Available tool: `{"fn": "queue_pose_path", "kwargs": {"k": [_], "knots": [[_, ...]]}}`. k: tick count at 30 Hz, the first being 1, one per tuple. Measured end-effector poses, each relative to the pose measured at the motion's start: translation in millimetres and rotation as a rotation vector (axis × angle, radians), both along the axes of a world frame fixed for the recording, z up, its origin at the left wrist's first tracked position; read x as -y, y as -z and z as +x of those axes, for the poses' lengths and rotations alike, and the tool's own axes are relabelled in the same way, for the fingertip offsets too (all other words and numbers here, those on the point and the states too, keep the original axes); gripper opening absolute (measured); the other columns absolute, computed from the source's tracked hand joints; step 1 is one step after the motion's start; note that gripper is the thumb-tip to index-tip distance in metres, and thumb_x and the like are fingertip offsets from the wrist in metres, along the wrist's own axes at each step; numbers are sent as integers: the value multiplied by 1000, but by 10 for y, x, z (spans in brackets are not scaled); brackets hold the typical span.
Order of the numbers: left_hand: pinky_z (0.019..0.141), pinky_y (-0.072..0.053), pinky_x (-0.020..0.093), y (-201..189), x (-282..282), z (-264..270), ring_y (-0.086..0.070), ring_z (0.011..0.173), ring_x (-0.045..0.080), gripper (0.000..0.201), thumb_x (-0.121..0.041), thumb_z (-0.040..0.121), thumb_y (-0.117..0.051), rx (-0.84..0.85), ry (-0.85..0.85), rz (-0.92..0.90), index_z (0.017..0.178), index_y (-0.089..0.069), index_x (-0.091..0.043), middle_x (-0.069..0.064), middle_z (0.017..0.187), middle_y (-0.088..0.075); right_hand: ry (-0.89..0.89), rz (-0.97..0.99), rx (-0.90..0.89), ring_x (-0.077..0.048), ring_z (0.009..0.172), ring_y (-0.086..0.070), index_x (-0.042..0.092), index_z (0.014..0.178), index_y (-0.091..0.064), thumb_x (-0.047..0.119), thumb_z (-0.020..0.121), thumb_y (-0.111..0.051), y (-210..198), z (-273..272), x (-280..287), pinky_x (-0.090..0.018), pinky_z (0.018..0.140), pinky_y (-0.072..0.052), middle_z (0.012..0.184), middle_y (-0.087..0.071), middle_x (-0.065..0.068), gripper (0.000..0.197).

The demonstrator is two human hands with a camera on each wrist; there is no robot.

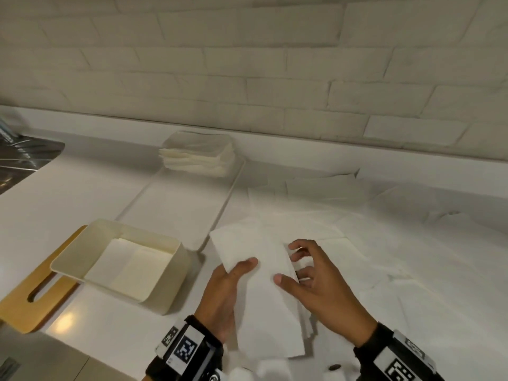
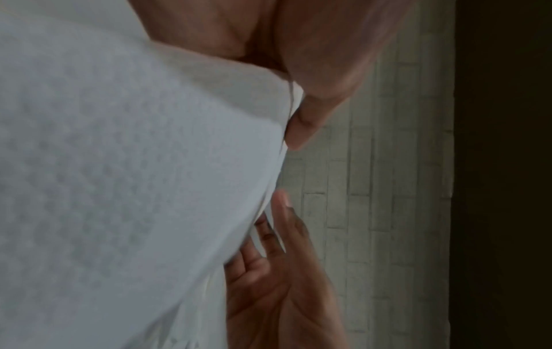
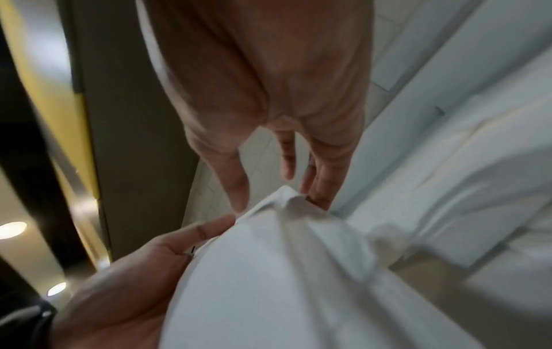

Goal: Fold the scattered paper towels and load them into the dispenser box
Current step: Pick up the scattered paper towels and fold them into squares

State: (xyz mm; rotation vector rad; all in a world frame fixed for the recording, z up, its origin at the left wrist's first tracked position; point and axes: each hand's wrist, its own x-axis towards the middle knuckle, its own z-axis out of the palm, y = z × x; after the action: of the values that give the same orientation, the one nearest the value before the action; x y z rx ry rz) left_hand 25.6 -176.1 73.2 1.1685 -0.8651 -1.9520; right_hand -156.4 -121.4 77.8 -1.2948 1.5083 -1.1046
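The place looks like a home kitchen. A white table [image 1: 96, 188] runs along a wall of pale painted brick [image 1: 275, 64], with a low upstand where the two meet. Far to the left of the left hand [image 1: 222, 295], a steel sink [image 1: 24, 158] is set into the table's surface. Nearer that hand stand a cream dispenser box [image 1: 165, 273] and a slotted wooden lid [image 1: 33, 301], and beyond it a white tray [image 1: 176, 204] carries stacked paper towels [image 1: 198, 155].
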Motion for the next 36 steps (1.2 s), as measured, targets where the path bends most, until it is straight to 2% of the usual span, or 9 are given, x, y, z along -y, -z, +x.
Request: {"fn": "queue_pose_path", "kwargs": {"k": [8, 10, 11, 12, 13, 19, 27, 31, 36], "knots": [[106, -48, 51, -146, -176, -67, -71, 111, 23, 44, -30, 80, -69, 156, 192, -167, 123, -69, -21, 1, 118, -75, 140, -82, -2, -7, 55, -40, 23, 75, -51, 44, 88, -68, -109, 12, 46, -18, 56, -35, 60, -44, 10, 30], [106, -48, 50, -174, -195, -78, -71, 111, 21, 39, -29, 83, -69, 197, 200, -225, 122, -70, -24, -1, 118, -75, 84, -35, 82, -3, 60, -29, 23, 89, -57, 52, 92, -57, -171, 48, 3, -17, 62, -25, 76, -60, 1, 29], [106, -48, 50, -190, -200, -80, -71, 111, 20, 33, -29, 88, -68, 220, 177, -262, 120, -71, -26, -2, 118, -75, 25, 12, 132, 5, 102, -22, 25, 101, -57, 48, 96, -52, -205, 69, -45, -31, 94, -21, 114, -54, 14, 24], [106, -48, 49, -211, -208, -87, -71, 110, 17, 26, -28, 94, -65, 250, 143, -311, 119, -72, -27, -3, 116, -76, -47, 50, 177, 25, 89, -54, 32, 105, -52, 40, 101, -47, -225, 99, -88, -6, 80, -47, 97, -58, 28, 10], [106, -49, 47, -236, -220, -103, -71, 109, 14, 21, -26, 99, -61, 280, 100, -378, 118, -72, -27, -5, 115, -76, -103, 43, 171, 28, 94, -50, 39, 107, -47, 29, 103, -45, -258, 137, -123, -3, 81, -44, 101, -55, 33, 11], [98, -48, 17, -395, -373, -247, -65, 117, 4, 37, -15, 102, -51, 309, -89, -818, 123, -66, -42, -17, 120, -72, -45, -260, 116, -5, 115, -56, 52, 118, -36, 8, 103, -40, -270, 215, -94, -15, 91, -48, 118, -56, 22, 47], [89, -50, 16, 69, -425, -174, -69, 106, 3, 25, -17, 102, -54, 417, -25, -544, 116, -65, -35, -19, 110, -75, -193, -28, -122, 9, 108, -47, 58, 117, -21, 5, 99, -36, 191, 219, -137, -4, 81, -43, 125, -43, 12, 58], [102, -52, 43, -243, -309, -33, -70, 112, 18, 29, -16, 101, -56, 209, -178, -398, 127, -65, -22, -2, 117, -75, -140, -134, -139, 4, 110, -50, 48, 125, -26, 9, 100, -41, -68, 370, 28, -11, 84, -47, 126, -42, 12, 48], [86, -59, 37, -782, 48, 660, -71, 109, 26, 31, -9, 97, -56, 12, -351, -394, 127, -64, -10, 8, 120, -74, -260, -188, -130, 1, 89, -61, 38, 127, -39, 7, 96, -49, -576, 776, 385, -14, 68, -48, 110, -60, 12, 45]]}}
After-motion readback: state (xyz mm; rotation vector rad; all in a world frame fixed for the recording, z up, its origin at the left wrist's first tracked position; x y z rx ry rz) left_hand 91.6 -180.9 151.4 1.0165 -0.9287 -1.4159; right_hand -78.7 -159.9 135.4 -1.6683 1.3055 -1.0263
